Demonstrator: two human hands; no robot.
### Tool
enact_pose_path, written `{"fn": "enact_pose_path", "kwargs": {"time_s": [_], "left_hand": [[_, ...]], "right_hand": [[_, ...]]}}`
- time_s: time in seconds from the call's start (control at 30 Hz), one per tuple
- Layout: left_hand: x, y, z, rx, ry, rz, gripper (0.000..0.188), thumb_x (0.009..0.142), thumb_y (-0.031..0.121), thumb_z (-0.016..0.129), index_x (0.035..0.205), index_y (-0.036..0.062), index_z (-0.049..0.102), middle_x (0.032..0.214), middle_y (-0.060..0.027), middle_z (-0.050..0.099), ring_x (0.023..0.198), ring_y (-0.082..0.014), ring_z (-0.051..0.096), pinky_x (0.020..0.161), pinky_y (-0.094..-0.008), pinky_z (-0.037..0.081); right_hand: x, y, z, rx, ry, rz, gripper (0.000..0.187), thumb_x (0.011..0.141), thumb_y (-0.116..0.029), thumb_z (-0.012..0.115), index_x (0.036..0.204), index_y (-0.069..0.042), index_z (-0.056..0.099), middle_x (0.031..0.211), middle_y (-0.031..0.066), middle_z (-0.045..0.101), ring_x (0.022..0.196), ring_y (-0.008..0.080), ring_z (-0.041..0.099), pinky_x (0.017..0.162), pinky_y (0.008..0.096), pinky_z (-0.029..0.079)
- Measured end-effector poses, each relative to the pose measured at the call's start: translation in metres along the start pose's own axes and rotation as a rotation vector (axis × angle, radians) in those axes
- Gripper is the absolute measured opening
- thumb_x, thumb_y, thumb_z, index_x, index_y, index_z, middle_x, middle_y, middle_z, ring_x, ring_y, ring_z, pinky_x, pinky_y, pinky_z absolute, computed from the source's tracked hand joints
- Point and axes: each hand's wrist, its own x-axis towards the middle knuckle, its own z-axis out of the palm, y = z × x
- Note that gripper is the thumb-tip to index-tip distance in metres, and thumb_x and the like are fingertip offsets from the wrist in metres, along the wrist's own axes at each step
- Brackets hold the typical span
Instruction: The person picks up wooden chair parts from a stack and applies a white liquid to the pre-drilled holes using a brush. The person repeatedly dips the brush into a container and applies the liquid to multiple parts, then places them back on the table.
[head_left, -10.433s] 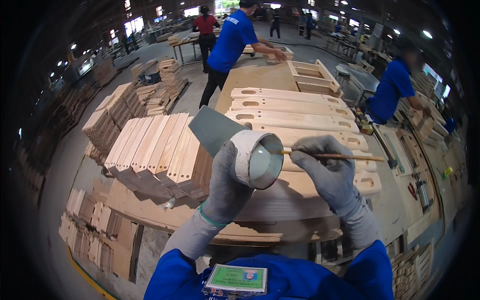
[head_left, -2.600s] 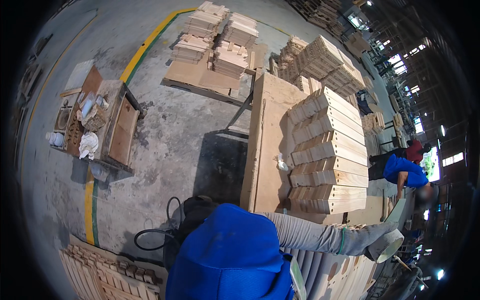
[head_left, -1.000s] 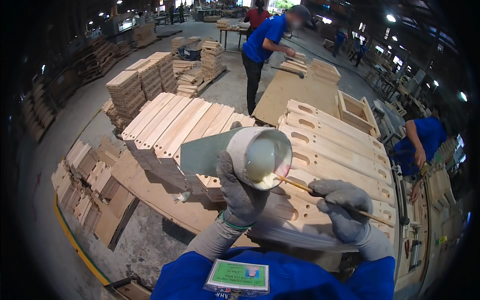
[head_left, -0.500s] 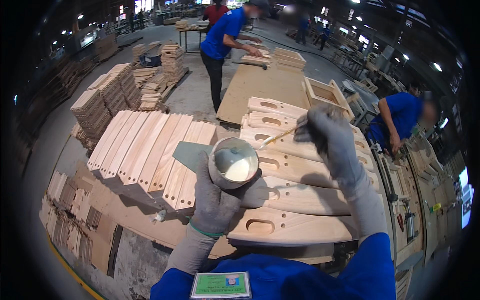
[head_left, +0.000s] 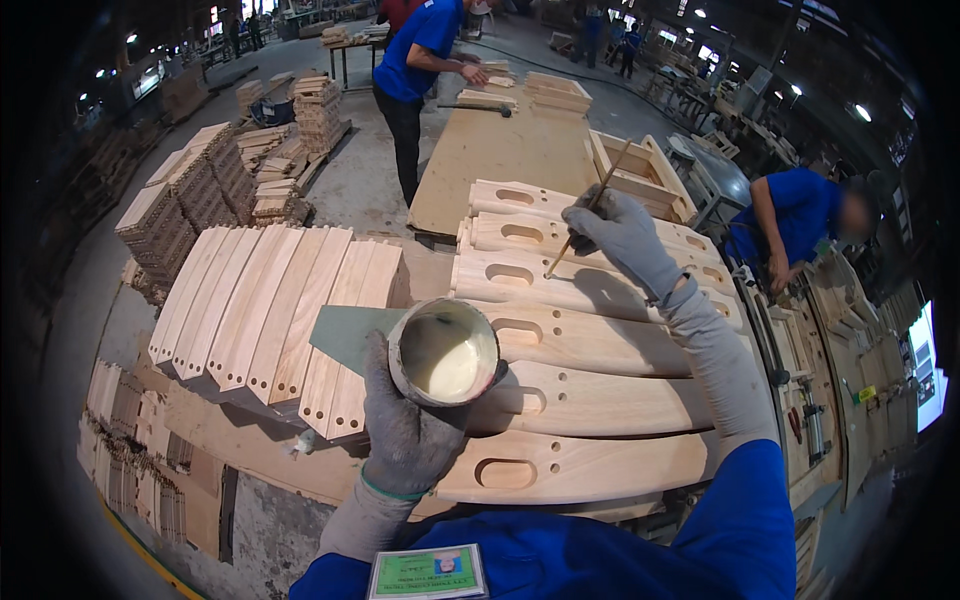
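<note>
In the head view, we see that the thin stick (head_left: 615,168) is out of the cup (head_left: 425,335). A second ago its tip was in the cup's mouth, by the white goo (head_left: 450,375). Half a second ago it was out, with some white on its end. Now it points down at the third board (head_left: 595,290) from the back. Its tip is just beside the long slot (head_left: 510,276). We can't tell if it touches the wood. The boards in front have small round holes (head_left: 556,467) at about the same spot. To us, this means the dip is done for now and the work is at the wood.

The right hand (head_left: 630,240) pinches the stick between its thumb and fingers. The left hand (head_left: 405,425) is curled around the cup, which it holds mouth up, well apart from the stick's tip. A flat green piece (head_left: 350,335) pokes out to the left, and we can't tell if it is joined to the cup. Further left, we see a big wood stack (head_left: 240,310).
</note>
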Motion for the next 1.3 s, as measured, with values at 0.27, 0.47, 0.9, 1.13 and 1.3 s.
{"fn": "enact_pose_path", "kwargs": {"time_s": [0.27,0.47,0.9,1.13,1.3], "left_hand": [[0.003,-0.007,-0.013,0.385,0.044,0.155,0.063,0.092,0.058,0.034,0.130,0.0089,0.040,0.125,-0.0190,0.047,0.114,-0.0383,0.049,0.102,-0.0578,0.034],[0.003,-0.008,-0.017,0.422,0.037,0.159,0.063,0.092,0.059,0.034,0.129,0.0091,0.041,0.123,-0.0190,0.048,0.112,-0.0384,0.049,0.101,-0.0572,0.036],[0.001,0.000,-0.013,0.049,0.059,-0.009,0.066,0.090,0.061,0.035,0.131,0.0103,0.040,0.126,-0.0189,0.047,0.115,-0.0388,0.048,0.102,-0.0569,0.035],[0.000,-0.003,-0.010,0.549,0.031,0.185,0.064,0.092,0.060,0.033,0.131,0.0101,0.041,0.126,-0.0169,0.047,0.115,-0.0378,0.048,0.102,-0.0569,0.035],[0.000,0.009,-0.014,1.077,-0.158,0.499,0.053,0.091,0.030,0.049,0.133,0.0030,0.032,0.127,-0.0185,0.046,0.117,-0.0321,0.048,0.102,-0.0494,0.038]], "right_hand": [[0.012,-0.001,-0.003,-0.004,0.087,-0.008,0.028,0.085,-0.024,0.062,0.087,0.003,0.060,0.067,0.0062,0.061,0.059,0.0125,0.059,0.057,0.0264,0.050],[0.021,0.023,0.005,-0.128,-0.001,-0.090,0.029,0.085,-0.025,0.061,0.089,0.003,0.061,0.068,0.0084,0.062,0.060,0.0134,0.060,0.058,0.0258,0.049],[-0.001,0.000,0.004,-0.094,-0.071,0.016,0.018,0.087,-0.016,0.059,0.088,0.002,0.058,0.075,0.0060,0.061,0.067,0.0101,0.058,0.061,0.0250,0.051],[-0.005,-0.007,0.000,-0.092,0.024,-0.001,0.022,0.086,-0.020,0.059,0.088,0.002,0.059,0.072,0.0071,0.062,0.064,0.0112,0.060,0.060,0.0251,0.051],[-0.039,-0.034,-0.013,0.331,0.160,-0.126,0.024,0.087,-0.022,0.061,0.091,0.002,0.059,0.079,0.0111,0.063,0.067,0.0152,0.063,0.060,0.0264,0.053]]}}
